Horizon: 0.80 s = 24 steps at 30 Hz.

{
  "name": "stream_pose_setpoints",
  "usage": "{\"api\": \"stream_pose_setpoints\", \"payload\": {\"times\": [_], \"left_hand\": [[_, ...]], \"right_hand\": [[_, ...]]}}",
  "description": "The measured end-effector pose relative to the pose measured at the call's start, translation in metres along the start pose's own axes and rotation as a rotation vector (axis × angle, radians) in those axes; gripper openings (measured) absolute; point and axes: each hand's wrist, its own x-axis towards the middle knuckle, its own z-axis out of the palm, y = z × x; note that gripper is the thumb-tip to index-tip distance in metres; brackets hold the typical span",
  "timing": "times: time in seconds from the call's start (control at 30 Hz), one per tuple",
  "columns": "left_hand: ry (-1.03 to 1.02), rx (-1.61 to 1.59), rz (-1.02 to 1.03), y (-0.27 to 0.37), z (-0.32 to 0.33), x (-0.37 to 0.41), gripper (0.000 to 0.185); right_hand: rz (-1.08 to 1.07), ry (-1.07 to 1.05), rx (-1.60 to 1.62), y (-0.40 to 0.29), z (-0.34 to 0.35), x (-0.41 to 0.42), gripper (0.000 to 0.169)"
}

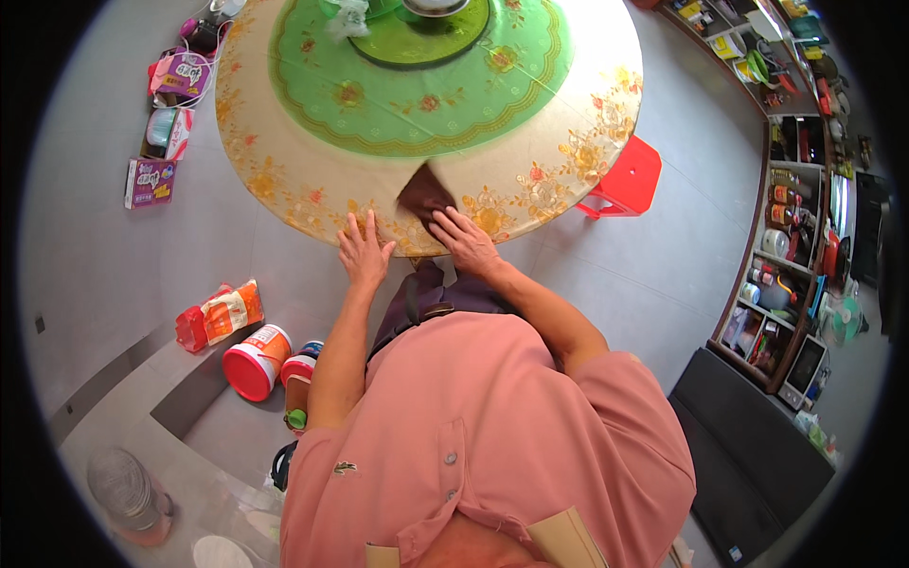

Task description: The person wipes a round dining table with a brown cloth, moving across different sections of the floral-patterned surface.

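Note:
A round table (pixel 398 170) stands before me, covered by a beige tablecloth with a gold flower pattern and a green centre. My left hand (pixel 363 252) lies at the table's near edge, fingers spread, with nothing in it. To its right, my right hand (pixel 463 238) has its fingers on the near corner of a dark brown cloth (pixel 427 190). The cloth lies partly over the flowered border and its outline is blurred. My right thumb is hidden, so the exact grip does not show.
A green glass turntable (pixel 426 42) sits at the table's middle with crumpled clear plastic (pixel 348 20) beside it. A red plastic stool (pixel 628 177) stands under the right rim. Boxes (pixel 150 183) and a bucket (pixel 257 362) are at left; crowded shelves (pixel 788 213) line the right.

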Motion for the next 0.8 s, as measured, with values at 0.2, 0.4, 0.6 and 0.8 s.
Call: {"api": "stream_pose_setpoints", "payload": {"times": [0.2,0.4,0.6,0.8], "left_hand": [[-0.032,-0.017,0.010,0.000,-0.006,0.003,0.088],[-0.031,-0.012,0.034,-0.001,-0.009,0.005,0.087],[0.012,0.050,0.067,-0.003,-0.003,0.006,0.087],[0.047,0.042,0.073,-0.008,-0.001,0.004,0.088]], "right_hand": [[0.390,0.194,-0.246,0.122,-0.071,-0.044,0.047],[0.664,0.325,-0.300,0.110,-0.074,-0.020,0.035],[-0.061,0.025,-0.090,-0.056,0.021,-0.007,0.048],[-0.125,-0.029,-0.249,0.020,-0.025,-0.076,0.047]]}}
